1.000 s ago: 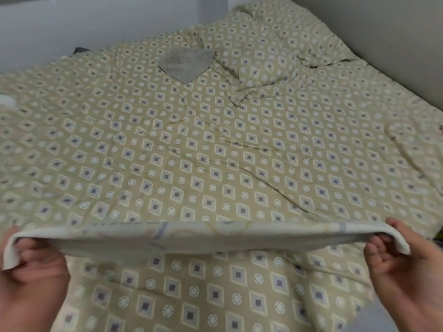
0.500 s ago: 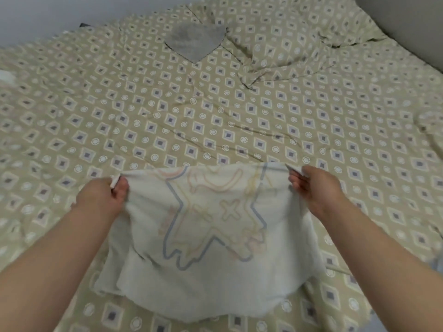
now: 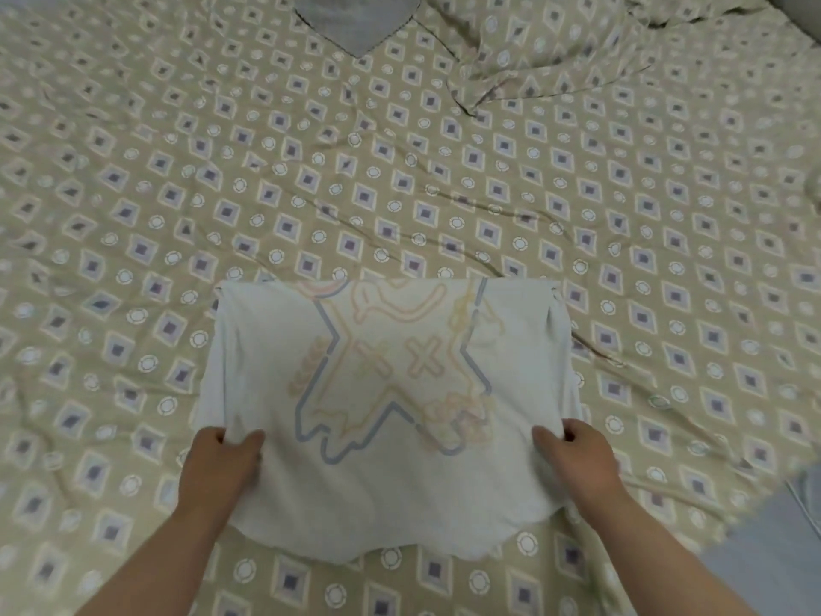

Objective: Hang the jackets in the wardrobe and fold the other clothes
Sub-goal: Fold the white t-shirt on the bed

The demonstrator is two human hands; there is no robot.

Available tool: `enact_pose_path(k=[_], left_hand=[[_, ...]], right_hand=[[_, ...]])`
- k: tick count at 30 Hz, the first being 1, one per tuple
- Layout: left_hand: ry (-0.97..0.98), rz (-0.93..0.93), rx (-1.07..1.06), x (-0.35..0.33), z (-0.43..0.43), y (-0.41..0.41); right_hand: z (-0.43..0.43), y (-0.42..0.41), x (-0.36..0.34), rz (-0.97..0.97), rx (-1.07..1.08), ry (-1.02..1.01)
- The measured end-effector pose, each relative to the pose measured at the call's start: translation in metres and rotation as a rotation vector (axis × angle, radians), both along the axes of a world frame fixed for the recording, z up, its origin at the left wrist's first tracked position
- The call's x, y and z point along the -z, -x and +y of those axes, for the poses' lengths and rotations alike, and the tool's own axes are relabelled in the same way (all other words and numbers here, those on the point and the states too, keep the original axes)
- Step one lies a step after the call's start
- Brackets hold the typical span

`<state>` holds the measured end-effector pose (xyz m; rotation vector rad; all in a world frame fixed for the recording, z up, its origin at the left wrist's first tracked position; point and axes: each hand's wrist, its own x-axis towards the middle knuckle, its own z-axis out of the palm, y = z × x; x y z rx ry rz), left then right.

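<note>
A white T-shirt [image 3: 386, 495] with a faint star-shaped print lies spread flat on the bed, its far edge folded straight. My left hand [image 3: 222, 464] pinches the shirt's left edge near the lower part, thumb on top of the cloth. At the right edge my right hand [image 3: 577, 460] grips the fabric the same way. Both forearms reach in from the bottom of the view.
The bed [image 3: 400, 171] is covered by a beige sheet with a diamond and circle pattern, creased in places. A grey piece of cloth [image 3: 355, 20] lies at the far edge. A bunched fold of bedding [image 3: 546, 60] sits far right. Grey floor [image 3: 764, 549] shows at the lower right.
The shirt went from held up in the air to laid flat on the bed. My hands slid from its far corners down to the side edges nearer me.
</note>
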<state>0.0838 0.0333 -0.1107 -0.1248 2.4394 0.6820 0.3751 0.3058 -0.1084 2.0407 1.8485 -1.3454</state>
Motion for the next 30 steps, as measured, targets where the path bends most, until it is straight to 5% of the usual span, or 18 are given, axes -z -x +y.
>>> enact_pose_path(k=[6, 13, 17, 21, 26, 30], left_hand=[[-0.078, -0.287, 0.168, 0.001, -0.026, 0.004], [-0.562, -0.293, -0.219, -0.027, -0.005, 0.041], [-0.437, -0.274, -0.196, -0.021, 0.006, 0.041], [-0.24, -0.492, -0.166, -0.01, -0.005, 0.034], [-0.359, -0.574, -0.465, -0.018, -0.021, 0.036], [-0.345, -0.571, -0.29, -0.01, -0.028, 0.028]], right_hand=[[0.008, -0.009, -0.007, 0.084, -0.126, 0.245], [0.051, 0.011, -0.017, 0.433, 0.22, 0.277], [0.052, 0.023, -0.009, 0.37, 0.181, 0.293], [0.042, 0.015, -0.001, 0.24, 0.17, 0.394], [0.043, -0.008, -0.007, 0.376, 0.373, 0.586], [0.021, -0.018, 0.002, 0.363, 0.438, 0.581]])
